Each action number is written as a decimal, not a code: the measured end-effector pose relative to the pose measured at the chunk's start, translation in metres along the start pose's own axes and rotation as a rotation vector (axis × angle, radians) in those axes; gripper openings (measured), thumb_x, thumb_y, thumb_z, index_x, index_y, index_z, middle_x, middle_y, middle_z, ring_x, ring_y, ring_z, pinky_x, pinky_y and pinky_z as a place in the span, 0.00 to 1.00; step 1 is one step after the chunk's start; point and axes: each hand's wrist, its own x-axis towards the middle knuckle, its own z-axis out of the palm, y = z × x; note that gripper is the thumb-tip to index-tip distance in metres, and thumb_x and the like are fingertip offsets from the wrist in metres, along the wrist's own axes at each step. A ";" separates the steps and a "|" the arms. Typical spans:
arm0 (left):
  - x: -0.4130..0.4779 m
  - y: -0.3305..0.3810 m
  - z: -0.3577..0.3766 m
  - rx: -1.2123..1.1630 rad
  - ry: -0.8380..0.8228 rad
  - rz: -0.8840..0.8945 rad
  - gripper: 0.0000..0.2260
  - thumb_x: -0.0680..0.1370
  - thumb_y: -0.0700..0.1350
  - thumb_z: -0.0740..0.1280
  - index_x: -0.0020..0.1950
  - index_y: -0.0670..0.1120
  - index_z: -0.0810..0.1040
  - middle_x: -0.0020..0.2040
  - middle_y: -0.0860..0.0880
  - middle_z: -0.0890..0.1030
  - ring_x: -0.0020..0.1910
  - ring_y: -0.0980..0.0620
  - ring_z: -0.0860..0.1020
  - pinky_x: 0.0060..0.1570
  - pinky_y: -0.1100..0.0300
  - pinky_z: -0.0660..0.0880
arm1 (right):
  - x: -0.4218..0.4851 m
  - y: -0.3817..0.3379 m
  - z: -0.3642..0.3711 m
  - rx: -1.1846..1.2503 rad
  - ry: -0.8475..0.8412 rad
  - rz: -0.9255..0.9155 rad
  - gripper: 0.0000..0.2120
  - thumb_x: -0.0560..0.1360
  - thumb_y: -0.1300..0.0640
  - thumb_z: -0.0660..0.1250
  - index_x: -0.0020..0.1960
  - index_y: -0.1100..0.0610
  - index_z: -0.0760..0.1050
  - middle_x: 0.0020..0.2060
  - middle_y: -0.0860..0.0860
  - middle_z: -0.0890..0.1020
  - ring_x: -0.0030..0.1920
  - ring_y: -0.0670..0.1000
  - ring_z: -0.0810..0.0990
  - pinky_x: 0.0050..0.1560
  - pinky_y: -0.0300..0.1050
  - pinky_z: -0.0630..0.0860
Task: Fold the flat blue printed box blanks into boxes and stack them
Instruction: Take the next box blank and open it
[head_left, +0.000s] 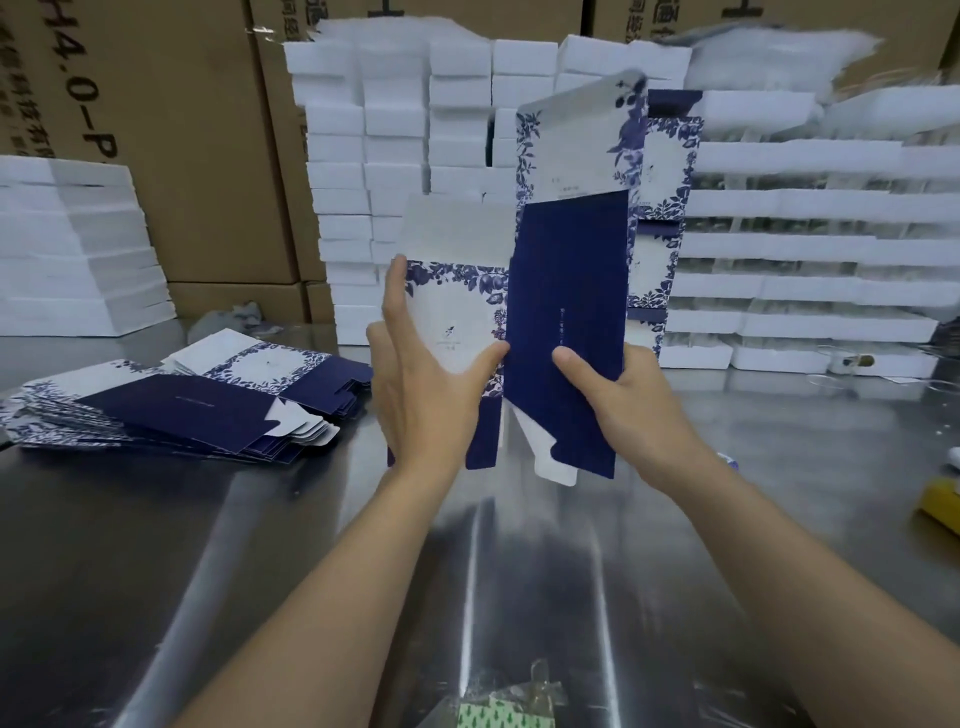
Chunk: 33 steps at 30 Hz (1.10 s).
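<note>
I hold one blue and white printed box blank (566, 291) upright above the steel table (260, 545), partly opened into a sleeve. My left hand (421, 384) grips its left floral panel, thumb on the front and fingers straight up along the edge. My right hand (634, 395) pinches the dark blue panel, thumb in front. A pile of flat blanks (176, 400) lies on the table to the left. Folded printed boxes (670, 208) stand stacked behind the held blank.
White foam trays are stacked at the back (395, 156), on the right (810, 249) and at the far left (72, 244). Brown cartons (197, 130) line the wall. A yellow object (943, 504) sits at the right edge; a plastic bag (504, 701) lies near me.
</note>
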 end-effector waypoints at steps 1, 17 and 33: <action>-0.002 -0.001 0.002 0.005 -0.006 0.024 0.53 0.69 0.56 0.82 0.82 0.68 0.50 0.66 0.64 0.67 0.66 0.58 0.70 0.55 0.56 0.70 | -0.001 -0.001 0.003 -0.067 0.046 -0.038 0.09 0.82 0.46 0.70 0.50 0.51 0.84 0.44 0.51 0.88 0.45 0.58 0.87 0.46 0.66 0.85; 0.030 -0.014 -0.028 -0.847 -0.767 -0.640 0.08 0.74 0.50 0.81 0.52 0.53 0.90 0.56 0.45 0.88 0.50 0.47 0.88 0.45 0.50 0.85 | 0.007 0.000 -0.045 0.566 -0.373 0.267 0.19 0.72 0.48 0.80 0.61 0.50 0.86 0.62 0.52 0.86 0.58 0.53 0.87 0.53 0.48 0.84; 0.039 -0.040 -0.018 -0.642 -0.583 -0.668 0.18 0.86 0.57 0.63 0.63 0.47 0.85 0.57 0.47 0.88 0.56 0.45 0.88 0.43 0.52 0.85 | 0.018 0.014 -0.039 0.272 -0.062 0.306 0.17 0.83 0.41 0.67 0.57 0.54 0.85 0.53 0.55 0.89 0.47 0.57 0.90 0.37 0.57 0.84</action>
